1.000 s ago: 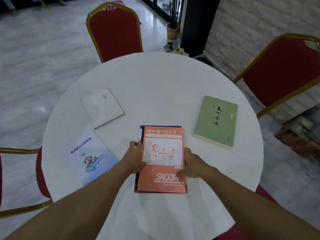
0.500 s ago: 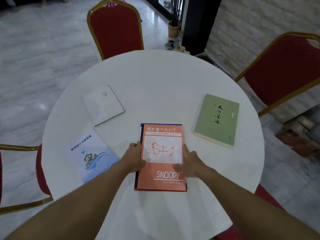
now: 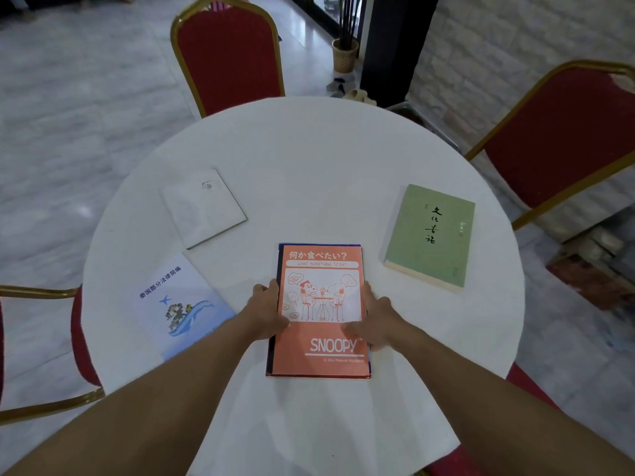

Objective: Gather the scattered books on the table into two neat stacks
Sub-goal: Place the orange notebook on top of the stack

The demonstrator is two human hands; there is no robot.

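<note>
An orange Snoopy book (image 3: pixel 321 269) lies on top of a small stack with a dark blue book under it, at the near middle of the round white table (image 3: pixel 309 159). My left hand (image 3: pixel 266 312) presses the stack's left edge and my right hand (image 3: pixel 376 319) presses its right edge, thumbs on the cover. A green book (image 3: pixel 429 235) lies alone to the right. A white book (image 3: pixel 202 206) lies to the left, turned at an angle. A pale blue booklet (image 3: pixel 177 304) lies at the near left, partly under my left forearm.
Red chairs with gold frames stand around the table: one at the far side (image 3: pixel 226 53), one at the right (image 3: pixel 563 132), one at the near left (image 3: pixel 41 352). A potted plant (image 3: pixel 345 53) stands on the floor behind.
Both hands have squeezed the stack's sides, and the orange book now sits more squarely over the blue book beneath. The other books have not moved.
</note>
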